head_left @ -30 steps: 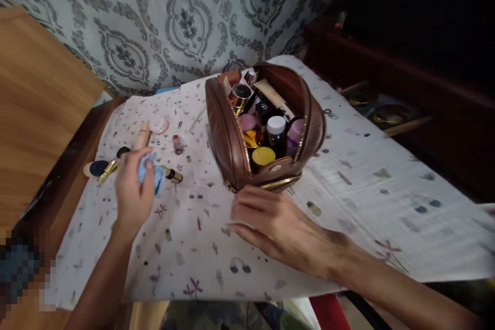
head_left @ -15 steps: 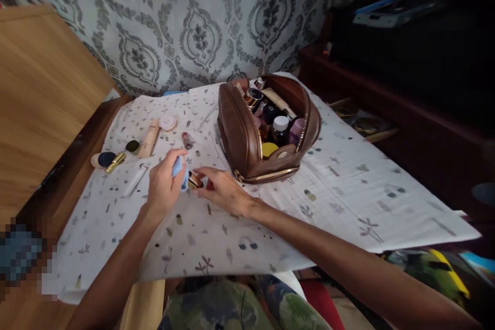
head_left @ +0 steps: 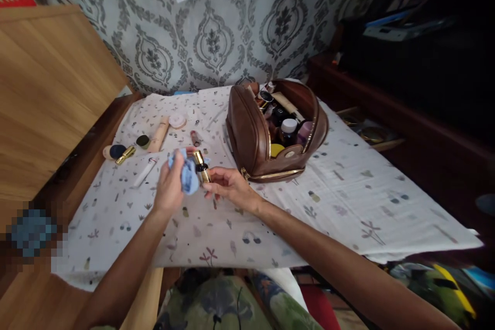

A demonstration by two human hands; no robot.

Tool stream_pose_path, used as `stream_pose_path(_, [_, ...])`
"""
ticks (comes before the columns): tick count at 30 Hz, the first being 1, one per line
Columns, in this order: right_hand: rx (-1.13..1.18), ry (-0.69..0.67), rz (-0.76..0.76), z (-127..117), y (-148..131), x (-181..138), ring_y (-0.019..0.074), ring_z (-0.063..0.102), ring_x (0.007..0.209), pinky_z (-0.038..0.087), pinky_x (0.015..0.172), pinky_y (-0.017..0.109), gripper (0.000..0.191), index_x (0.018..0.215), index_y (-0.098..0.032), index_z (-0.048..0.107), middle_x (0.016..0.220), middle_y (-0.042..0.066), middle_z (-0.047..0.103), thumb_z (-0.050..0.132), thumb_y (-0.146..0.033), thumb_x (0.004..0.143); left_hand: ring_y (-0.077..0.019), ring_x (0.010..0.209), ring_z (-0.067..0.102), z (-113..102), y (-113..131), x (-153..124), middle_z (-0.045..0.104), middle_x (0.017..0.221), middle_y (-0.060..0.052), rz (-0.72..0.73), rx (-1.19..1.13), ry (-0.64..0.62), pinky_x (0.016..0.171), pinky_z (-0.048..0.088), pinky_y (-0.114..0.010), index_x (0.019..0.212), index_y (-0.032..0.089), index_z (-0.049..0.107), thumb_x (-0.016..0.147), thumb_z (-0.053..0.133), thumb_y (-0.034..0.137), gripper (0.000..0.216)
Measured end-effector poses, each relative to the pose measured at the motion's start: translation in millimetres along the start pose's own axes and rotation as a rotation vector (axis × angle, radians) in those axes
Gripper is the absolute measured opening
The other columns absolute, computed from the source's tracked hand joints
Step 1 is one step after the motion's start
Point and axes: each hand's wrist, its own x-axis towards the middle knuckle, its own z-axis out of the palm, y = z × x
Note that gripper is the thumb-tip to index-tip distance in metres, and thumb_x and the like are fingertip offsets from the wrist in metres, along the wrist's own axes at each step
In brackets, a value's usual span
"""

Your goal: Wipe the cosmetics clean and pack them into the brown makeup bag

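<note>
My left hand (head_left: 169, 185) is closed on a light blue cloth (head_left: 189, 174), which bunches out between thumb and fingers. Beside the cloth, my right hand (head_left: 232, 188) grips a small dark bottle with a gold cap (head_left: 201, 165) near its base. The bottle is tilted slightly, cap upward, held above the table. Just behind the hands lies a small lipstick-like tube (head_left: 195, 138). To the right stands an unzipped brown toiletry bag (head_left: 247, 139) packed with bottles and tubes, among them a white-capped dark bottle (head_left: 289, 131).
On the patterned tablecloth (head_left: 270, 232), left, lie a beige tube (head_left: 159, 134), a round pale container (head_left: 177, 121), a dark-lidded jar (head_left: 143, 142), a gold tube (head_left: 126, 154) and a white tube (head_left: 145, 172). A wooden panel (head_left: 58, 77) borders the left; wallpaper (head_left: 212, 36) rises behind.
The bottle has come out from the cloth and turned more upright, so its gold cap now shows. The cloth sits more open in my left hand. The whole view has shifted slightly.
</note>
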Motion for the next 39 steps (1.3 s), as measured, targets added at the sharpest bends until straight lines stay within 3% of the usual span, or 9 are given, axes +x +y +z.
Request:
stream_pose_path(4, [-0.06,-0.003,-0.012,-0.3,3.3,-0.3,0.0144,0.065,0.064,0.046,0.054,0.023,0.055,0.089,-0.018,0.064,0.077,0.001,0.067,0.081,-0.065,0.068,-0.0124,0.066,0.064,5.3,-18.4,-16.5,0.07,0.097,-0.004,-0.065,0.025,-0.247,0.06,0.053,-0.023,0.124,0.021,0.058,0.09,0.065,0.055,0.049])
stream_pose_path(8, [-0.311,0.071,-0.01,-2.3,6.0,-2.0,0.0133,0.06,0.055,0.044,0.053,0.024,0.056,0.071,-0.016,0.062,0.064,-0.001,0.06,0.075,-0.071,0.071,-0.012,0.075,0.062,4.5,-21.3,-22.1,0.065,0.092,-0.001,0.006,0.057,-0.178,0.072,0.053,-0.023,0.115,0.02,0.06,0.094,0.061,0.047,0.035])
stream_pose_path(12, [-0.491,0.14,-0.077,-5.3,-2.7,-5.9,0.0075,0.043,0.047,0.032,0.047,0.022,0.059,0.056,-0.017,0.051,0.05,-0.005,0.046,0.073,-0.069,0.075,-0.0119,0.071,0.055,0.0,-9.6,-22.5,0.059,0.08,0.002,0.174,0.369,-0.099,0.07,0.048,-0.023,0.105,0.02,0.06,0.094,0.057,0.042,0.025])
stream_pose_path(16, [-0.43,0.136,-0.232,-2.0,-15.3,-13.5,0.0076,0.043,0.052,0.037,0.051,0.021,0.045,0.098,-0.017,0.063,0.06,-0.007,0.051,0.07,-0.058,0.084,-0.0126,0.065,0.053,-3.7,-1.7,-25.0,0.057,0.072,0.003,0.372,0.62,-0.123,0.065,0.046,-0.024,0.088,0.02,0.059,0.096,0.052,0.038,0.021])
stream_pose_path(18, [-0.394,0.106,-0.29,1.7,-21.2,-18.6,0.0086,0.048,0.055,0.041,0.053,0.021,0.051,0.123,-0.017,0.056,0.068,-0.006,0.055,0.067,-0.054,0.089,-0.014,0.067,0.059,-3.8,-0.4,-26.4,0.063,0.074,0.0,0.471,0.687,-0.154,0.066,0.049,-0.025,0.088,0.019,0.061,0.098,0.048,0.036,0.023])
stream_pose_path(24, [-0.366,0.101,-0.35,0.4,-44.0,-41.9,0.0074,0.049,0.053,0.042,0.053,0.02,0.041,0.113,-0.018,0.063,0.066,-0.006,0.053,0.062,-0.054,0.094,-0.0137,0.059,0.066,9.5,9.8,-23.7,0.071,0.07,-0.001,0.715,0.716,-0.218,0.058,0.051,-0.023,0.087,0.018,0.067,0.1,0.046,0.029,0.028])
stream_pose_path(32, [-0.453,0.179,-0.481,-31.0,-74.0,-91.4,0.0078,0.059,0.06,0.047,0.056,0.019,0.017,0.103,-0.017,0.063,0.073,-0.002,0.064,0.062,-0.033,0.098,-0.0121,0.047,0.058,53.2,25.6,-13.7,0.064,0.058,0.0,0.405,0.34,-0.156,0.044,0.046,-0.022,0.09,0.016,0.069,0.103,0.044,0.043,0.039])
stream_pose_path(35, [-0.498,0.272,-0.588,-47.6,-84.5,-110.0,0.01,0.064,0.065,0.052,0.06,0.021,0.012,0.104,-0.017,0.065,0.08,0.001,0.069,0.065,-0.028,0.097,-0.0096,0.041,0.05,69.0,29.0,-1.7,0.055,0.052,0.003,0.394,0.277,-0.093,0.039,0.039,-0.02,0.084,0.017,0.068,0.102,0.048,0.044,0.037])
stream_pose_path(39, [-0.502,0.568,-0.61,-72.5,-104.0,-136.3,0.0127,0.067,0.064,0.056,0.056,0.024,0.009,0.104,-0.023,0.066,0.085,0.003,0.072,0.066,-0.025,0.096,-0.0081,0.052,0.054,83.4,34.1,22.9,0.061,0.067,0.003,0.692,0.594,-0.203,0.052,0.045,-0.019,0.109,0.021,0.072,0.1,0.056,0.03,0.02])
